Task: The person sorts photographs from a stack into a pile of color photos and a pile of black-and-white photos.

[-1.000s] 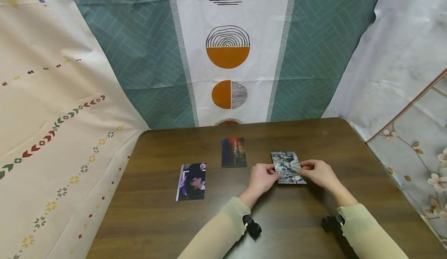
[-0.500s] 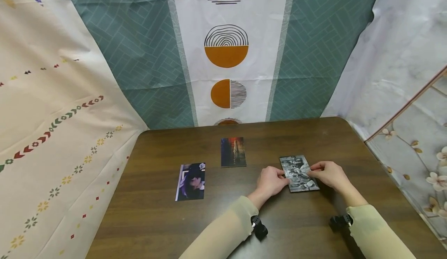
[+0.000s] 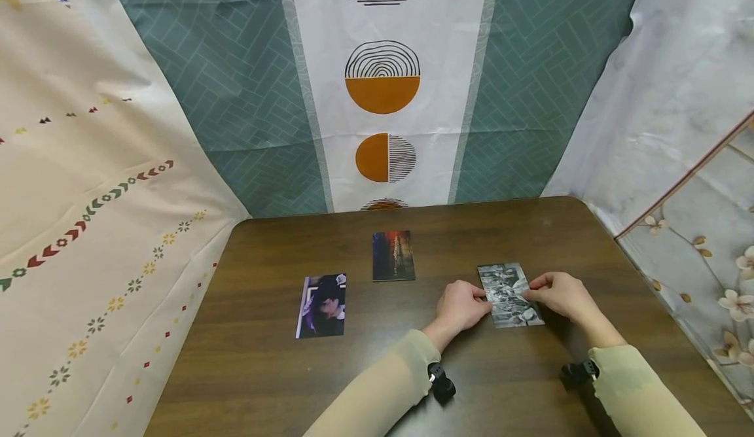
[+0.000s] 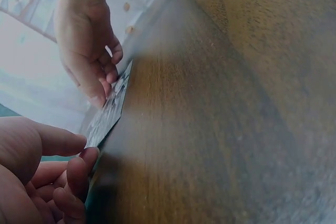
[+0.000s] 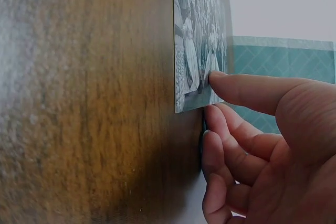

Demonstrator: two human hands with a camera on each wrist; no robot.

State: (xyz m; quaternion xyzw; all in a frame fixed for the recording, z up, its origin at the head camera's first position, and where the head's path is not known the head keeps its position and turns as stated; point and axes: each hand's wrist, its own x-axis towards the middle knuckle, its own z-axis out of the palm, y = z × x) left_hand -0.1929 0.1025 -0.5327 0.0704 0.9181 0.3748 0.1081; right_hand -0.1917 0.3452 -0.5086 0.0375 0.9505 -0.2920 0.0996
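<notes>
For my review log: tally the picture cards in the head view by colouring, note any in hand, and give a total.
Black-and-white card, pinched by left hand and right hand: 1
Purple-and-black card: 1
Dark blue-and-red card: 1
Total: 3

Backdrop and furniture

Tabletop [image 3: 247,384]: brown wood grain, far corners rounded, glossy highlight towards the near side. Behind it, a teal cloth [image 3: 235,84] with a fine brick-like line pattern; creases run across. Its white middle strip [image 3: 444,64] carries a column of orange circles [image 3: 383,95] with black line-work. Left side: cream cloth [image 3: 76,182], rows of small arrows and flowers. Right side: pale, wrinkled cloth [image 3: 671,97], printed blossoms [image 3: 736,306], brown diagonal line [image 3: 686,174].
</notes>
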